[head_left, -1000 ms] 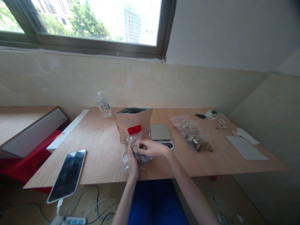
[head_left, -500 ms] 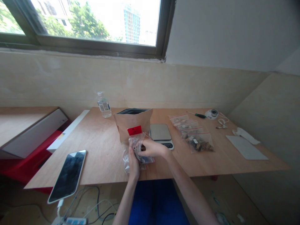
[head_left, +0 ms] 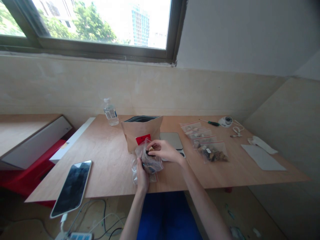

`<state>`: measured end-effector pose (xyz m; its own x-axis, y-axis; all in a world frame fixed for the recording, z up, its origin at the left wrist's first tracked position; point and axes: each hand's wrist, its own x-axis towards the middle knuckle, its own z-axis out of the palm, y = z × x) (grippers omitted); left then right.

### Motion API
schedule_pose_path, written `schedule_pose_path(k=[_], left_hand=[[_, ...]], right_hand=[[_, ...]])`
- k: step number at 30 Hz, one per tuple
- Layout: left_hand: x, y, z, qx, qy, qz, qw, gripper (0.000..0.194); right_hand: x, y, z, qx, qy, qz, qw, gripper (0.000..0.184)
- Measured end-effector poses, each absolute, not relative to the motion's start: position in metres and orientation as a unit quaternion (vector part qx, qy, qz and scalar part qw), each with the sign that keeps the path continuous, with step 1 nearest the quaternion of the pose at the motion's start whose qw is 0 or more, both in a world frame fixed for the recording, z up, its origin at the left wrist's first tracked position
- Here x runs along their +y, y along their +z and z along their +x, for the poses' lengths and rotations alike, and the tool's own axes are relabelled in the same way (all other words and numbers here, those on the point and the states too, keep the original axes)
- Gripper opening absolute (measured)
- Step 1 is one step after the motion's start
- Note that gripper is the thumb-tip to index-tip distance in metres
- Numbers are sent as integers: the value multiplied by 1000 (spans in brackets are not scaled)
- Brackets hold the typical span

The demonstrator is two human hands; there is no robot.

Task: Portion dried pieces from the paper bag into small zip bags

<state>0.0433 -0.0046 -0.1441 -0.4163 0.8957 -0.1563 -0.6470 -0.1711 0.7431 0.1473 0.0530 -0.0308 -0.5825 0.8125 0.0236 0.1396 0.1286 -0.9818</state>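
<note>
My left hand (head_left: 142,175) grips a small clear plastic bag (head_left: 147,163) with dark pieces in it, held just above the near part of the wooden table (head_left: 107,160). My right hand (head_left: 162,150) is at the bag's open top, its fingers pinched on a small dark piece there. Right behind the bag stands an open brown paper pouch (head_left: 141,132) with a red label. A flat scale (head_left: 172,141) lies partly behind my right hand.
Several filled clear bags with red strips (head_left: 206,144) lie to the right. A water bottle (head_left: 110,112), a green screwdriver (head_left: 210,123), a small round device (head_left: 225,121) and grey sheets (head_left: 262,157) are further out. A phone (head_left: 72,187) hangs at the left.
My right hand has risen from inside the bag to its top with a dark piece pinched in its fingers. My left hand has kept the bag in place.
</note>
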Motion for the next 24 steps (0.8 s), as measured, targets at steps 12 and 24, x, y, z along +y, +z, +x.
schedule_pose_path(k=[12, 24], left_hand=[[-12, -133, 40, 372, 723, 142, 564, 49], [-12, -130, 39, 376, 730, 113, 559, 47]], right_hand=[[72, 23, 159, -602, 489, -282, 565, 32], [97, 30, 121, -798, 133, -243, 535, 15]])
